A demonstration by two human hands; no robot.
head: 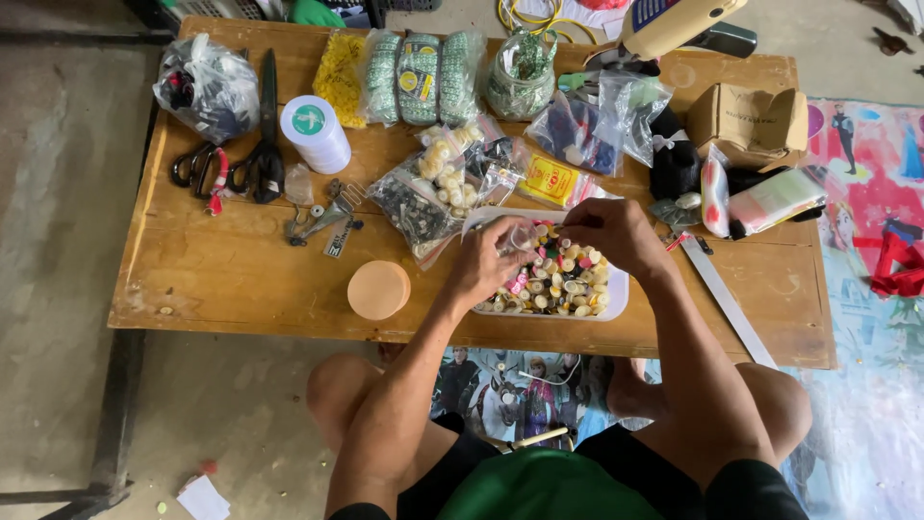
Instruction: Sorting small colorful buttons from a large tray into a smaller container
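Note:
My left hand and my right hand meet over a white rectangular tray filled with several small mixed-colour buttons. Both hands pinch a small clear piece between their fingertips; what it is exactly I cannot tell. The tray sits near the front edge of a low wooden table. Clear bags of buttons lie just behind my left hand.
A round peach lid lies left of the tray. Scissors, a white tape roll, green thread rolls and a cardboard box stand farther back. A metal ruler lies at the right.

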